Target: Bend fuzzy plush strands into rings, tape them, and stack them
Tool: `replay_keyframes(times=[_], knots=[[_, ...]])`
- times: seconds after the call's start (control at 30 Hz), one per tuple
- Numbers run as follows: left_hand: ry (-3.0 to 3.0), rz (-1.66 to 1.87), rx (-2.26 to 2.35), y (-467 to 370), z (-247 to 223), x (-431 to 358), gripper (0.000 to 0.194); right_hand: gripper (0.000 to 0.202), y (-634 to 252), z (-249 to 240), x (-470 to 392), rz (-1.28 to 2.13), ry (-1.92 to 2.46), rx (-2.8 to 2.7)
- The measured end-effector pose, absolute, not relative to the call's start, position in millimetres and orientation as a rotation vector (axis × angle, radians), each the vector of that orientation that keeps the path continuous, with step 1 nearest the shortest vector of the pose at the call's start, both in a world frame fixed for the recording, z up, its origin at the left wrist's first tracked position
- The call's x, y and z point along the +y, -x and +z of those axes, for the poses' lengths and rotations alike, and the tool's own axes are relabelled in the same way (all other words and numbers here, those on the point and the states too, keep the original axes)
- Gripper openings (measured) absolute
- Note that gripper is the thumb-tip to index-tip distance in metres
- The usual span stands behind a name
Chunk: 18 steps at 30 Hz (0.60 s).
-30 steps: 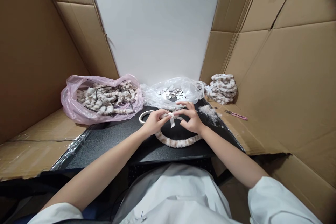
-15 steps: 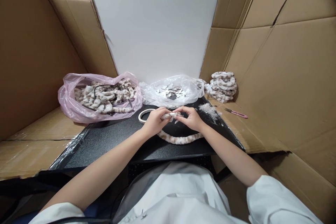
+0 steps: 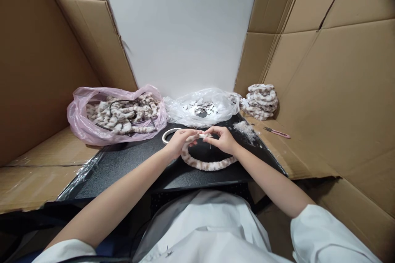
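A fluffy white-and-brown band (image 3: 210,165) curves in a loop over the black table (image 3: 123,166). My left hand (image 3: 182,140) is closed on the loop's upper left end. Opposite it, my right hand (image 3: 222,139) pinches the other end, and a small white piece (image 3: 202,135) shows between the fingertips where the ends meet. Something thin and pale hangs below the right fingers, too small to make out. A white tape roll (image 3: 167,134) lies just behind my left hand, partly covered by it.
A pink bag (image 3: 77,121) of fluffy bands stands at the left. Behind the hands lies a clear bag (image 3: 175,111) with small white and metal pieces. At the right are stacked fluffy bands (image 3: 262,100), loose fluff (image 3: 246,130) and pink snips (image 3: 279,132). Cardboard walls (image 3: 348,90) flank the table.
My left hand has shifted slightly left and turned, so more of the band's left side shows. The white pieces that hung between the hands are now mostly hidden.
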<state>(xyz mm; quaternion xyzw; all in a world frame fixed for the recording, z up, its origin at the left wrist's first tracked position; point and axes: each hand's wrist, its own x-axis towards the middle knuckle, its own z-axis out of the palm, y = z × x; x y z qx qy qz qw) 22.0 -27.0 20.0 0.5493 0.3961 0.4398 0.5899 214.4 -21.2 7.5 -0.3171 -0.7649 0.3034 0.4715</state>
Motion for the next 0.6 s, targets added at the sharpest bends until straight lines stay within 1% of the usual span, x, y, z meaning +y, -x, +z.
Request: replay_keyframes(times=[0.1,0.2,0.43,0.6], knots=[[-1.245,1.028,0.933,-20.8,19.6,-25.8,0.034,0.018,-214.1,8.4,-22.5,0.744,0.787,-1.871],[-1.285,1.032,0.968,-21.1,17.5,-25.6,0.036,0.022,-213.3,9.1,-23.4,0.814,0.809,-1.842],[-1.366,1.096,0.932,-24.3,14.5,-28.3,0.04,0.028,-208.9,12.2,-20.4,1.131,0.827,-1.64],[-1.429,1.124,0.976,-25.3,12.0,-28.7,0.041,0.026,-204.5,7.5,-14.8,1.352,0.86,-1.436]])
